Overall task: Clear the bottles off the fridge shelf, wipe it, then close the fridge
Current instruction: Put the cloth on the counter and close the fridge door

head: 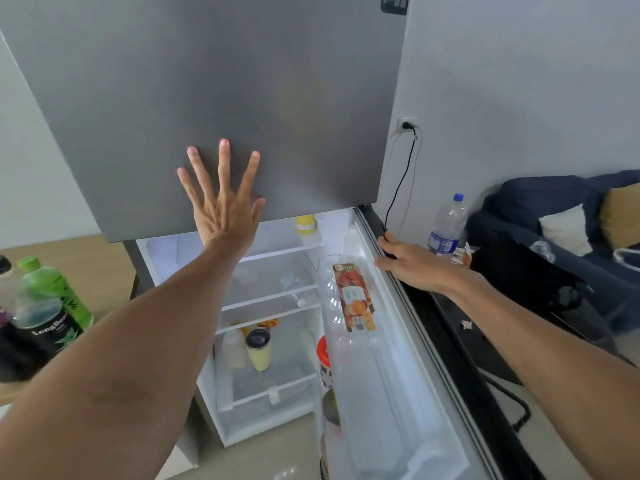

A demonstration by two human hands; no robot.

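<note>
My left hand (223, 199) lies flat with fingers spread on the grey upper fridge door (214, 81). My right hand (408, 259) grips the top edge of the open lower fridge door (398, 341). Inside, the glass shelves (270, 296) show in the lit compartment; the middle one looks bare. A small yellow jar (305, 224) stands on the top shelf. On a lower shelf stand a yellowish tumbler with a black lid (259, 349) and a pale bottle (232, 348). A clear bottle with an orange label (353, 299) sits in the door rack.
Green-capped bottles and a dark "LongBeach" bottle (41, 317) stand on a wooden surface (97, 258) at left. A water bottle with a blue cap (448, 223) stands at right near a dark blue sofa (554, 202). A black cable (401, 174) runs from a wall socket.
</note>
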